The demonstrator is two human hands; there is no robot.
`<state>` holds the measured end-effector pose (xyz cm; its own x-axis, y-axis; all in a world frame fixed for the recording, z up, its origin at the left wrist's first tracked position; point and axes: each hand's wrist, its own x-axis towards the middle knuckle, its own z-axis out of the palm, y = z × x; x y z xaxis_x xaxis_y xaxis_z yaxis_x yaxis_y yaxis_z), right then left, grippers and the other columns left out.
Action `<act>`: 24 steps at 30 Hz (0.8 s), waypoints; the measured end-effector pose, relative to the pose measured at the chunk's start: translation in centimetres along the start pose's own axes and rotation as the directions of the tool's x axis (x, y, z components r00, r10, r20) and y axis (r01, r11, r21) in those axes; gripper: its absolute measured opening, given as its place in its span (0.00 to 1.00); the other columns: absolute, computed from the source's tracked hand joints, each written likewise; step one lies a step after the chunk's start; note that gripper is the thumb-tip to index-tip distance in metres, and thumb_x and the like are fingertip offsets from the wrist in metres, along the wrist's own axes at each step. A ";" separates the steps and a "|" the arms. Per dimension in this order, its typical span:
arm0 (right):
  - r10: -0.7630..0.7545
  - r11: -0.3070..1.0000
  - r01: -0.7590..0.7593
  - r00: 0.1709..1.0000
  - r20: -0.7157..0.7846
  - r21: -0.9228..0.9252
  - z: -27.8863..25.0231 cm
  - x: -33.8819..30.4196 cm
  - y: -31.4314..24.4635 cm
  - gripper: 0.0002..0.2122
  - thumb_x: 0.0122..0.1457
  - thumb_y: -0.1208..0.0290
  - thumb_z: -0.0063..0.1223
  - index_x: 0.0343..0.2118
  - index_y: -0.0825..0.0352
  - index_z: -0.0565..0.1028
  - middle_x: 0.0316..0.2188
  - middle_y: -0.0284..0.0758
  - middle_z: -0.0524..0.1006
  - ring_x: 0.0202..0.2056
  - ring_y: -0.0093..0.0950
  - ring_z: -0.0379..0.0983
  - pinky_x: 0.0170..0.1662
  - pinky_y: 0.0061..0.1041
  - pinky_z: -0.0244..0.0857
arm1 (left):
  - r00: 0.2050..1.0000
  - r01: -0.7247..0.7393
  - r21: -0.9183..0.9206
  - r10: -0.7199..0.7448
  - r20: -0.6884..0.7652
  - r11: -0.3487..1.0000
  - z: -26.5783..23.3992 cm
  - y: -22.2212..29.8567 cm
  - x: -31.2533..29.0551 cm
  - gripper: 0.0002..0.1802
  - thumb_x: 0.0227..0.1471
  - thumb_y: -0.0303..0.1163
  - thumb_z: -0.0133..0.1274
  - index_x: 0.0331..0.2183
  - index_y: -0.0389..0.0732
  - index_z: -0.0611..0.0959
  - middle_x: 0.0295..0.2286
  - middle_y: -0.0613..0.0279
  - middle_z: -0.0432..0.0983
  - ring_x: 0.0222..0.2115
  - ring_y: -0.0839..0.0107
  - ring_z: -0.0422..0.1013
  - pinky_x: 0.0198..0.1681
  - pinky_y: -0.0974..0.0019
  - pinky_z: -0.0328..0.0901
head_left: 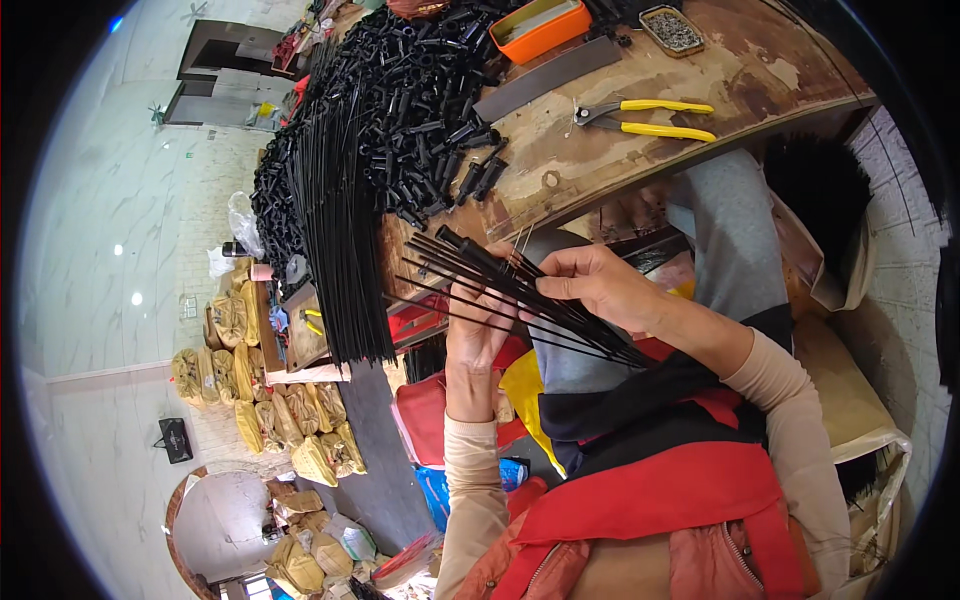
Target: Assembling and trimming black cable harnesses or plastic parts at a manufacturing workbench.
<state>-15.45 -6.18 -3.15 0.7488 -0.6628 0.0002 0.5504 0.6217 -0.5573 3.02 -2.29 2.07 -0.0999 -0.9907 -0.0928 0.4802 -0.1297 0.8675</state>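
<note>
Over my lap, my left hand (478,325) is closed around a fanned bundle of thin black rods (590,335). A black tubular fitting (463,245) lies along the rods, above the left fingers. My right hand (595,285) is closed in a pinch at the right side of the bundle, close to the fitting. Thin copper-coloured wires (521,243) stick up between the two hands. Whether the right fingertips grip a wire or a rod is hidden. End-cutting pliers (645,118) with yellow handles rest on the wooden bench (770,75) beyond my hands.
A big heap of black tubular fittings (430,90) covers the bench's left part. Long black rods (335,220) hang over its edge. Farther back are a grey metal bar (548,78), an orange box (540,30) and a tray of small metal pieces (672,30). Yellowish sacks (300,420) stand at left.
</note>
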 end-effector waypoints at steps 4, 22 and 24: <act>0.071 0.996 -0.071 0.997 0.016 0.044 0.0 -0.1 -0.7 0.07 0.60 0.74 0.57 0.38 0.72 0.78 0.31 0.28 0.78 0.33 0.15 0.72 0.39 0.16 0.65 | 0.998 0.013 -0.024 -0.012 0.060 1.000 -0.4 0.2 0.1 0.25 0.50 0.26 0.60 0.49 0.33 0.71 0.39 0.55 0.74 0.33 0.64 0.76 0.34 0.65 0.73; -0.382 0.923 0.335 0.848 -0.366 -0.189 2.9 -0.3 1.2 0.06 0.57 0.79 0.58 0.37 0.72 0.78 0.35 0.28 0.78 0.38 0.14 0.71 0.44 0.14 0.63 | 0.913 -0.179 0.489 0.330 -0.242 0.854 6.6 -1.3 0.2 0.15 0.53 0.22 0.59 0.43 0.34 0.77 0.39 0.60 0.78 0.40 0.74 0.73 0.47 0.70 0.66; -0.405 0.912 0.350 0.848 -0.343 -0.212 3.6 -0.6 1.3 0.05 0.58 0.78 0.58 0.36 0.71 0.77 0.34 0.27 0.77 0.38 0.14 0.70 0.44 0.14 0.63 | 0.907 -0.155 0.455 0.308 -0.285 0.877 5.6 -1.0 0.7 0.14 0.50 0.23 0.61 0.41 0.34 0.78 0.36 0.62 0.79 0.36 0.76 0.74 0.44 0.72 0.67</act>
<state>-13.83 -3.49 -0.90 0.2851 -0.9567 -0.0585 0.6862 0.2464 -0.6844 -2.37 -2.66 3.90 0.3063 -0.9509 0.0439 0.0404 0.0590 0.9974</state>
